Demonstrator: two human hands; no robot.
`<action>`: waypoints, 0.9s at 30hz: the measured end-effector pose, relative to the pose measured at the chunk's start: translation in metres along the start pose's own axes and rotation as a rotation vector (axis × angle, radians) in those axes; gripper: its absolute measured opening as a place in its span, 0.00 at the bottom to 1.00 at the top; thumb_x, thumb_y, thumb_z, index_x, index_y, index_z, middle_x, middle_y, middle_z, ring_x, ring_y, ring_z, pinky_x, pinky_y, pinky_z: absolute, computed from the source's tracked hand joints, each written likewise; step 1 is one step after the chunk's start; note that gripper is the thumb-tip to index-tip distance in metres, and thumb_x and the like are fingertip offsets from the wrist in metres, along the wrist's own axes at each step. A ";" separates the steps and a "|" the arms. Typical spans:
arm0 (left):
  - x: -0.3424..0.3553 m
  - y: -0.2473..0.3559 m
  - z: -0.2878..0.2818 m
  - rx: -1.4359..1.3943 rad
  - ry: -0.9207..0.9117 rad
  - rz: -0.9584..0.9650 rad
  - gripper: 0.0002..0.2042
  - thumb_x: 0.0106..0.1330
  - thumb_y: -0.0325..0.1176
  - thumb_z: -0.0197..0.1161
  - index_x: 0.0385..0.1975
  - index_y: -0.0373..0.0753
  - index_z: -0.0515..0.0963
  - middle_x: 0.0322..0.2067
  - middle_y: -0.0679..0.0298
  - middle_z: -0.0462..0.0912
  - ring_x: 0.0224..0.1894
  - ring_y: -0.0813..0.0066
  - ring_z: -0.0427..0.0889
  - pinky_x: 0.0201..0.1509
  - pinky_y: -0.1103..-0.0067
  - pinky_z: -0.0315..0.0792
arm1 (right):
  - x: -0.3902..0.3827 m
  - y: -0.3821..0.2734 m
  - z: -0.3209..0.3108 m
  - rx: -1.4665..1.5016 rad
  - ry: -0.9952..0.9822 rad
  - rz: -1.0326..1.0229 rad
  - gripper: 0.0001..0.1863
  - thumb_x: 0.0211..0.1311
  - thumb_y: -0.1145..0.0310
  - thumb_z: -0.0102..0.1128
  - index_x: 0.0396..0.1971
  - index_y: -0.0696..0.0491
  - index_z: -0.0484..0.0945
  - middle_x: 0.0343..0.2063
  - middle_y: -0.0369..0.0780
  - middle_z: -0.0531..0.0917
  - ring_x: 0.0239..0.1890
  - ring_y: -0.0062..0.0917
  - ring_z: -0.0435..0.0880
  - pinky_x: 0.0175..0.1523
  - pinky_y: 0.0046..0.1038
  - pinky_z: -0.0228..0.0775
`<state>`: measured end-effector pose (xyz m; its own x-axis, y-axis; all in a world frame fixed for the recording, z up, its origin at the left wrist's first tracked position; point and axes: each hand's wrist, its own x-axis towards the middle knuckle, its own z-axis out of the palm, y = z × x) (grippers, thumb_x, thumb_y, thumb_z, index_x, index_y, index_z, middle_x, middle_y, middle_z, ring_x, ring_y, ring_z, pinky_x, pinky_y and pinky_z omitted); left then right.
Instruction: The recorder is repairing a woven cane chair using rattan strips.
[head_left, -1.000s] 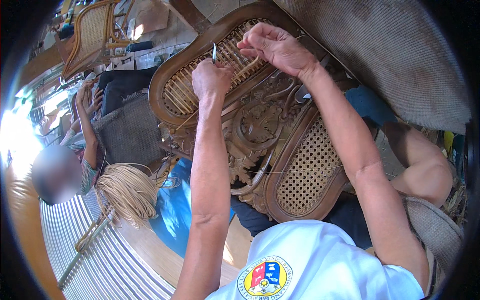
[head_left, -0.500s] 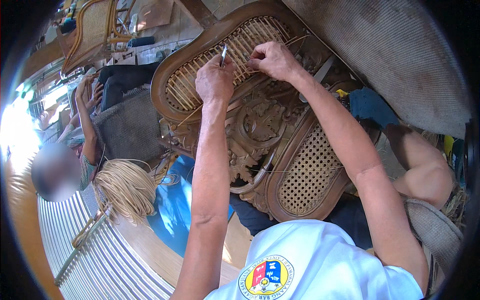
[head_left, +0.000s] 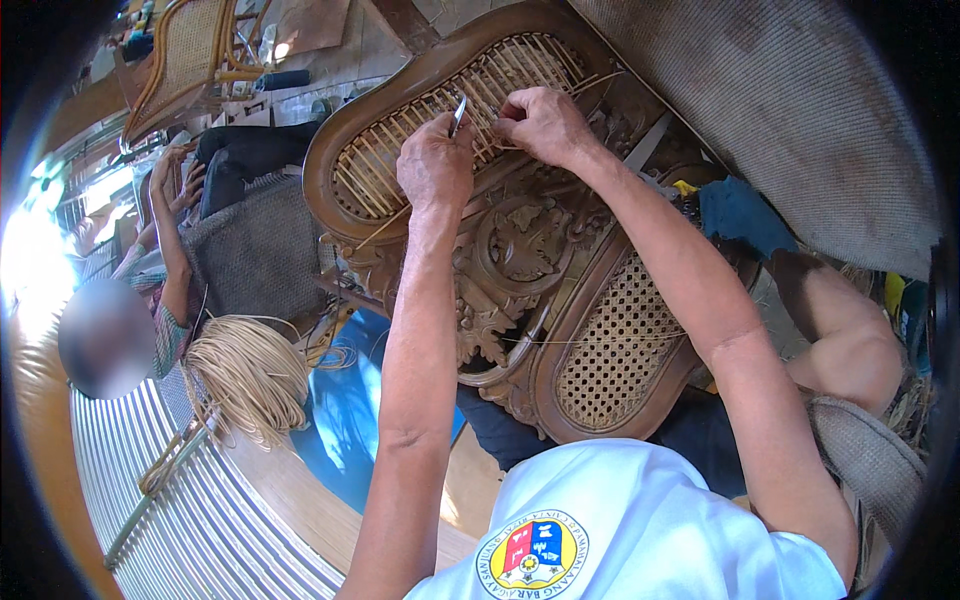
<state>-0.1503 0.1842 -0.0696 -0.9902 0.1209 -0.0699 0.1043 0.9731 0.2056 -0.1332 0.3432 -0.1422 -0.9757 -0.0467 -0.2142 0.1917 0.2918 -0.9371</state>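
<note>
A carved dark-wood chair frame (head_left: 330,150) lies before me, its upper oval panel strung with rows of cane strands (head_left: 385,172). My left hand (head_left: 437,168) is closed over the near edge of that panel, with a small shiny pointed metal blade (head_left: 459,112) sticking up from its fingers. Just to its right, my right hand (head_left: 548,124) pinches at the strands with thumb and fingers together; what lies between the fingertips is too small to make out. Below, a second oval panel (head_left: 618,355) carries finished woven cane.
A coil of pale cane (head_left: 248,378) rests at left on a ribbed surface (head_left: 190,500), near a blue sheet (head_left: 345,410). Another person (head_left: 170,225) sits at far left. A knife-like flat blade (head_left: 648,143) lies right of the frame. Coarse woven matting (head_left: 790,110) rises at upper right.
My left hand has shifted slightly right and the blade in it now leans more to the right. My right hand stays almost in place, still pinching.
</note>
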 end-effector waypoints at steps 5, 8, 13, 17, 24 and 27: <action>-0.003 0.003 0.000 0.036 0.056 0.033 0.11 0.65 0.43 0.66 0.40 0.45 0.85 0.32 0.52 0.85 0.38 0.51 0.84 0.43 0.63 0.75 | 0.006 0.005 0.004 -0.012 0.075 -0.149 0.14 0.58 0.62 0.69 0.36 0.57 0.83 0.33 0.44 0.86 0.36 0.32 0.87 0.44 0.32 0.78; -0.005 0.005 -0.001 0.059 0.044 0.088 0.10 0.66 0.42 0.63 0.38 0.44 0.84 0.32 0.54 0.85 0.38 0.50 0.84 0.41 0.60 0.76 | 0.006 0.008 0.002 -0.021 0.099 -0.237 0.07 0.56 0.67 0.68 0.32 0.54 0.84 0.34 0.45 0.86 0.40 0.38 0.86 0.46 0.37 0.77; -0.007 -0.001 0.000 0.073 0.089 0.138 0.10 0.67 0.40 0.63 0.39 0.43 0.83 0.33 0.53 0.83 0.39 0.49 0.83 0.42 0.61 0.76 | 0.008 0.006 0.004 -0.049 0.134 -0.443 0.07 0.54 0.72 0.69 0.32 0.57 0.81 0.31 0.42 0.84 0.37 0.32 0.85 0.44 0.33 0.76; -0.011 0.002 -0.003 0.067 0.061 0.162 0.08 0.66 0.38 0.64 0.38 0.42 0.83 0.37 0.56 0.83 0.41 0.50 0.83 0.41 0.60 0.76 | 0.010 0.009 0.004 0.013 0.092 -0.469 0.07 0.53 0.73 0.69 0.31 0.56 0.81 0.31 0.42 0.84 0.36 0.32 0.85 0.43 0.34 0.76; -0.005 0.006 -0.028 -0.330 0.002 -0.143 0.14 0.67 0.41 0.65 0.34 0.33 0.85 0.24 0.52 0.85 0.29 0.70 0.85 0.40 0.72 0.77 | 0.014 0.010 -0.002 0.018 0.019 -0.446 0.13 0.52 0.65 0.75 0.31 0.55 0.81 0.32 0.43 0.85 0.39 0.34 0.85 0.46 0.35 0.77; 0.003 0.016 -0.034 -0.220 -0.038 -0.183 0.14 0.65 0.41 0.66 0.35 0.35 0.86 0.27 0.52 0.87 0.31 0.67 0.86 0.42 0.72 0.78 | 0.014 0.011 -0.006 -0.013 -0.017 -0.415 0.12 0.55 0.66 0.71 0.33 0.57 0.81 0.32 0.44 0.84 0.38 0.33 0.84 0.45 0.35 0.74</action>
<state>-0.1549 0.1933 -0.0334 -0.9861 -0.0416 -0.1607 -0.1026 0.9138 0.3929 -0.1453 0.3511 -0.1537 -0.9680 -0.1786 0.1761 -0.2186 0.2567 -0.9414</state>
